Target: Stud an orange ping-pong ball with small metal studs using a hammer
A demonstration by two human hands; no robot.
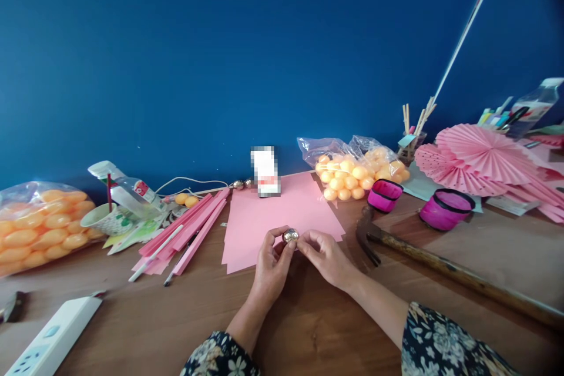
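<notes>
My left hand (272, 270) and my right hand (325, 257) meet over the near edge of a pink paper sheet (273, 214). Between their fingertips they pinch a small silver ball (290, 235), shiny and crinkled like foil. Both hands are closed round it, thumbs and forefingers touching it from either side. My forearms, in dark flowered sleeves, rest on the wooden table (308, 317).
A claw hammer (440, 267) lies to the right of my hands. Two pink cups (385, 195) (446, 208), a bag of orange balls (359, 173) and pink paper fans (482, 161) stand behind. Left: pink paper strips (189, 232), another orange bag (39, 223), a power strip (50, 338).
</notes>
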